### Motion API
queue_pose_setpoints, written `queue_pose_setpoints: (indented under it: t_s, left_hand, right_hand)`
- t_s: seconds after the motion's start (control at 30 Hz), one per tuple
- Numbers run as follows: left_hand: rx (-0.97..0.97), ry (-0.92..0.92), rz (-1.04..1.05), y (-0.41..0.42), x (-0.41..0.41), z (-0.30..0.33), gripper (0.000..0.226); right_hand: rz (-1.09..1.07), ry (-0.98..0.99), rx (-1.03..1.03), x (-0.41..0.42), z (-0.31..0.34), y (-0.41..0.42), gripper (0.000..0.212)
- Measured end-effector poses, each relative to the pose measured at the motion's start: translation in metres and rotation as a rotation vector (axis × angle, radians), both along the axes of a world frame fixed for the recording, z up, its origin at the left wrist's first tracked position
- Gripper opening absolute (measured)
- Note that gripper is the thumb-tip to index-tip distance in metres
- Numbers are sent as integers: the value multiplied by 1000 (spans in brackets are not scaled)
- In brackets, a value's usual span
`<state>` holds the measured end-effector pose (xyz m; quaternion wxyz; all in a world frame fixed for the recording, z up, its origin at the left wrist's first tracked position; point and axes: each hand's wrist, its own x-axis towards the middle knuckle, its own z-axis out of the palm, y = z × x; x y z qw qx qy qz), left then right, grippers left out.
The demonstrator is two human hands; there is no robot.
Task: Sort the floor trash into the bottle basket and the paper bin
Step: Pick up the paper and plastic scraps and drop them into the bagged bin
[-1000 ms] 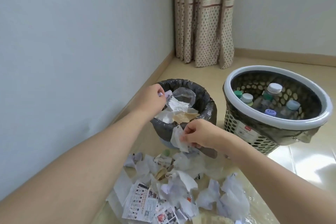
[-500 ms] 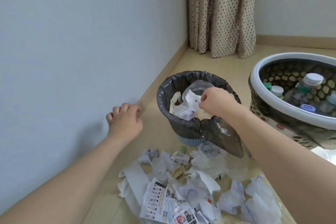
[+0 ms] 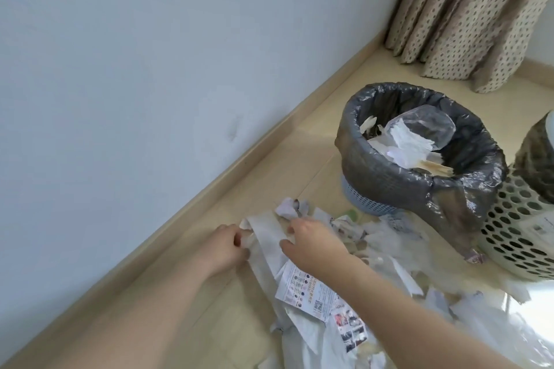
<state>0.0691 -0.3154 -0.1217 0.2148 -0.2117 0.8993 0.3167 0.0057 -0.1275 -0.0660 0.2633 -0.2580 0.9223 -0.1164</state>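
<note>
Your left hand (image 3: 229, 247) pinched the paper strip (image 3: 265, 237) in front of the paper bin (image 3: 419, 153); your right hand (image 3: 311, 241) (fingers spread) pressed it. Uneven pulling could tear it.

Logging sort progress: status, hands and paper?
Left hand grips long white paper strip. Right hand rests on it. Black-lined paper bin part full. Nothing blocking.

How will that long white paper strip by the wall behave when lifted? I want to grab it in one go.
The long white paper strip looks thin and creased, so it will likely flop and dangle. It is probably very light. The left hand pinches its end while the right hand rests on it; bunching it first may help.
</note>
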Motion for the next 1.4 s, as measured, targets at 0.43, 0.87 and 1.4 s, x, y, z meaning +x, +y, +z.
queue_pose_setpoints:
  t_s: [0.43, 0.87, 1.4]
  left_hand:
    - [145, 26, 157, -43, 35, 6, 21]
    - [356, 225, 1, -25, -24, 181, 22]
    - [52, 856, -307, 139, -197, 223, 21]
  right_hand:
    - [-67, 48, 212, 18, -32, -60, 28]
    - [-504, 135, -495, -14, 144, -3, 32]
    - [-720, 660, -494, -127, 180, 131, 60]
